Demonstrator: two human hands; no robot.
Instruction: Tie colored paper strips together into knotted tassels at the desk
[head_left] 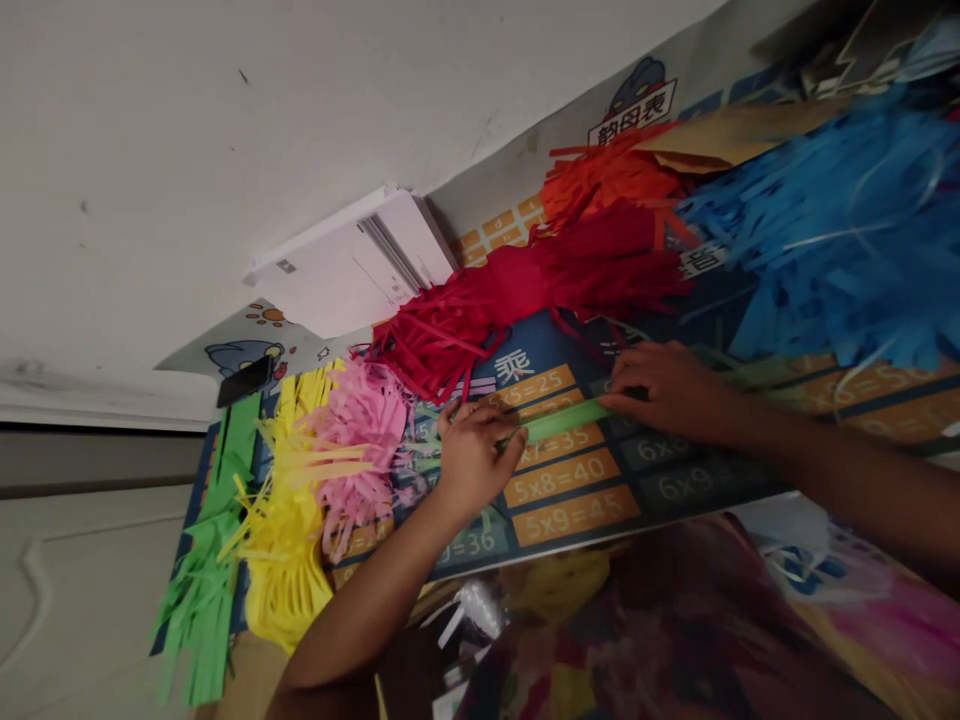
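green paper strip [562,421] on multiplication poster [561,478], white wall [225,170] beside

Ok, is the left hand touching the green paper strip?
Touching: the head view shows the left hand closed on one end of the green paper strip.

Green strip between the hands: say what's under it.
Under the green paper strip lies a printed multiplication chart; the 5x7=35 row shows just beside it, but the printing directly beneath is covered.
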